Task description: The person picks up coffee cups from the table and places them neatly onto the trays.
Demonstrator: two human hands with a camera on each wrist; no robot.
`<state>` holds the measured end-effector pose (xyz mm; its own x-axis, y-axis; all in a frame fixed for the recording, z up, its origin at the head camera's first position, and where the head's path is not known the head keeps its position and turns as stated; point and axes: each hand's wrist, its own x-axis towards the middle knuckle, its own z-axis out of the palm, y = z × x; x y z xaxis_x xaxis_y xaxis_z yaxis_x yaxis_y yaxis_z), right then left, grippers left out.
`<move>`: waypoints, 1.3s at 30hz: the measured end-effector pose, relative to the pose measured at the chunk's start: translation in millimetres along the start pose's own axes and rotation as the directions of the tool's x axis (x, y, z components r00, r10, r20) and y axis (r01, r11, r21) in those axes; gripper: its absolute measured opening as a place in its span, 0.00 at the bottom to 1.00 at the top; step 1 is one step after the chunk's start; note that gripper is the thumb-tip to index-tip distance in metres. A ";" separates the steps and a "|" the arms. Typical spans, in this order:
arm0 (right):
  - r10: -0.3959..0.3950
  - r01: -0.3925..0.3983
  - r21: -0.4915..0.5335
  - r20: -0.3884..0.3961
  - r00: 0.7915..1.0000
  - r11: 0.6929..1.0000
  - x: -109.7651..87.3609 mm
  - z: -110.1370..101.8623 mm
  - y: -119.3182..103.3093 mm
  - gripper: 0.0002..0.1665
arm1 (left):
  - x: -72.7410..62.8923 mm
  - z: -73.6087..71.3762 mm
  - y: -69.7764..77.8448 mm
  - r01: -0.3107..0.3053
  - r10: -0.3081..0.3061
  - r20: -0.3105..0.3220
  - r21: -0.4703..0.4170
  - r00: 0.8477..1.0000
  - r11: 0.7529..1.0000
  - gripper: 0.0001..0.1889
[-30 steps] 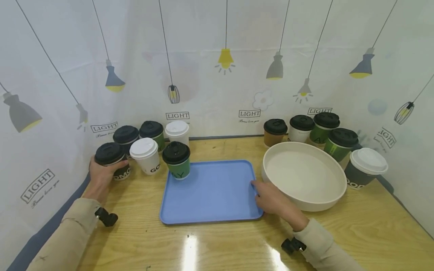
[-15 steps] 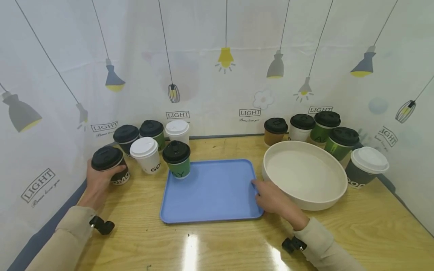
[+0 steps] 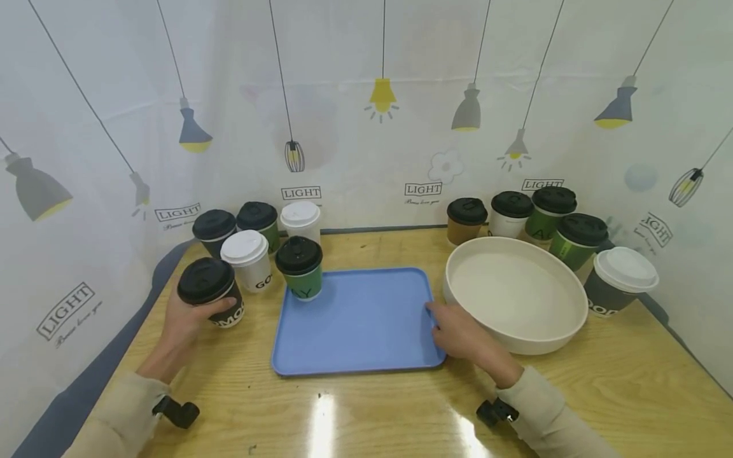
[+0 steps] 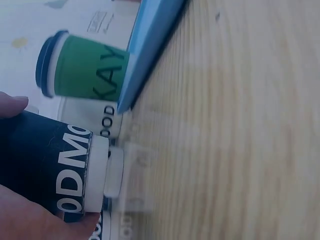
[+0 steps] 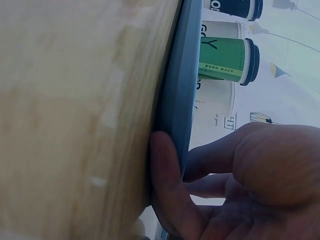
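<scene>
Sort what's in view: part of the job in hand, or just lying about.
In the job, apparently:
blue tray, gripped by right fingers
dark cup, in left fingers
green cup on the tray

Just standing by, apparently:
cream dish
four other cups, left
five cups, right

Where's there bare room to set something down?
Free: the blue tray between the green cup and right hand; inside the cream round tray; the wooden table before the blue tray between the sleeves. Crowded: the left cup cluster and cups behind the round tray.
</scene>
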<state>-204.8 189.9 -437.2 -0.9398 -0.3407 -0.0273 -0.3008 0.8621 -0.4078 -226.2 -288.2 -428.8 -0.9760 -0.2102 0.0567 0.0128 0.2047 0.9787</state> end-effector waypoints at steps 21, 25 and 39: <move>-0.004 0.003 -0.015 -0.006 1.000 1.000 0.6 -1.4 -2.6 0.29 | -41.9 97.5 32.5 -0.051 0.083 0.389 -0.093 0.917 0.994 0.48; -0.005 0.005 -0.013 -0.003 1.000 1.000 0.2 -1.6 -2.3 0.29 | -45.6 122.4 34.6 -0.024 0.065 0.428 -0.101 0.902 0.995 0.50; 0.010 -0.010 -0.005 0.003 1.000 1.000 -1.2 -3.4 -3.2 0.30 | -34.4 185.9 47.8 -0.007 0.046 0.418 -0.095 0.907 0.995 0.50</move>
<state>-203.3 188.7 -432.8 -0.9424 -0.3328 -0.0338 -0.2919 0.8675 -0.4028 -232.5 -93.4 -420.6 -0.9757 0.2187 0.0144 0.0404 0.1147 0.9926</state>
